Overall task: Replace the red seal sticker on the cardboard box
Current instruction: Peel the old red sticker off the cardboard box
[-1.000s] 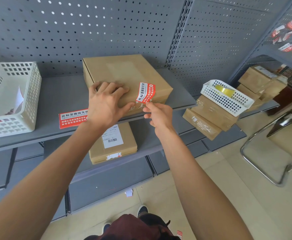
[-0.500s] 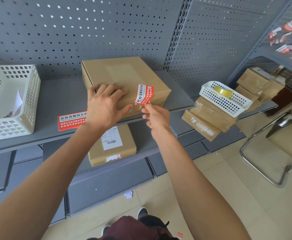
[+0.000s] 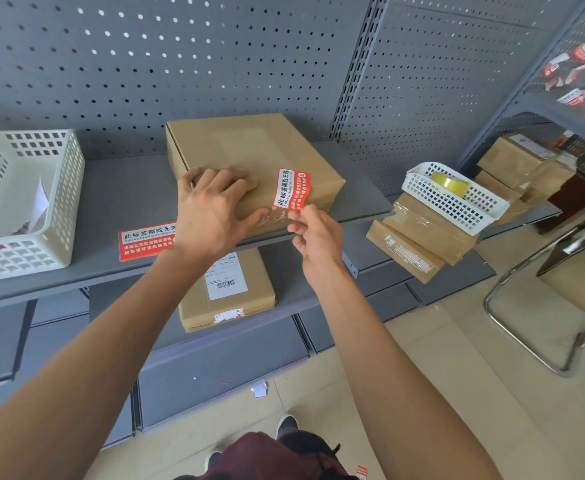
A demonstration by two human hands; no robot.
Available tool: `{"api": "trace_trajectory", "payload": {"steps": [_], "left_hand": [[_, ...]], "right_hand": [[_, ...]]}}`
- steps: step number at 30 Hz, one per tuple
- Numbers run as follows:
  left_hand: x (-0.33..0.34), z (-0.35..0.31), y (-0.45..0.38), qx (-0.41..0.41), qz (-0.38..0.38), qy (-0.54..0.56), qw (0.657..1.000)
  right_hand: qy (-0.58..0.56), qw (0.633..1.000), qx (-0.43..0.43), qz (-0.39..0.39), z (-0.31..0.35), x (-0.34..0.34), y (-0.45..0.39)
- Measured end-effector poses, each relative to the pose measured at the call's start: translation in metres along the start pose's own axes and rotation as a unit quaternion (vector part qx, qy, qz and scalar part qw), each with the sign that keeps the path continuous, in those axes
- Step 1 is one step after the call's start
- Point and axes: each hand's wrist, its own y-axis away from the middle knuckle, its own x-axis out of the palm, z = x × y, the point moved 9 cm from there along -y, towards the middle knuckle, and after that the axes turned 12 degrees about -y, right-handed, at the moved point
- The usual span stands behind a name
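The cardboard box (image 3: 249, 157) sits on the grey shelf (image 3: 118, 199), against the perforated back panel, and its near edge is hidden under my hands. My left hand (image 3: 211, 213) lies flat and spread on its lid, fingers wide, gripping nothing. My right hand (image 3: 315, 237) pinches the lower end of the red seal sticker (image 3: 291, 188) between thumb and forefinger; the sticker stands up over the box's front right part, and I cannot tell whether its top end touches the cardboard. Its large black characters read 此标签撕毁无效, with CIBIAOQIANSHUIWUXIAO beneath; the smaller white lines on the red are too fine to read.

To the left, a white basket (image 3: 66, 202) is cut off by the frame edge, its contents mostly hidden by the mesh. On the shelf below, a second box (image 3: 228, 299) carries a white label with a barcode, the print too small to make out. Further right, a smaller white basket (image 3: 457, 206) rests tilted on stacked parcels and holds a roll of yellowish tape (image 3: 452, 183). A second red sticker (image 3: 145, 240) lies flat on the shelf just beside my left wrist, which covers its right end; 此标签撕毁无 shows.
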Motion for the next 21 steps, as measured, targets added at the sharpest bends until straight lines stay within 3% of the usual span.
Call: {"api": "trace_trajectory", "payload": {"steps": [10, 21], "left_hand": [[0.0, 0.0, 0.0, 0.002, 0.003, 0.002, 1.0], [0.001, 0.001, 0.0, 0.0, 0.013, 0.0, 1.0]], "right_hand": [[-0.167, 0.981, 0.086, 0.049, -0.003, 0.012, 0.009], [-0.126, 0.986, 0.096, 0.043, 0.009, 0.018, 0.007]]}}
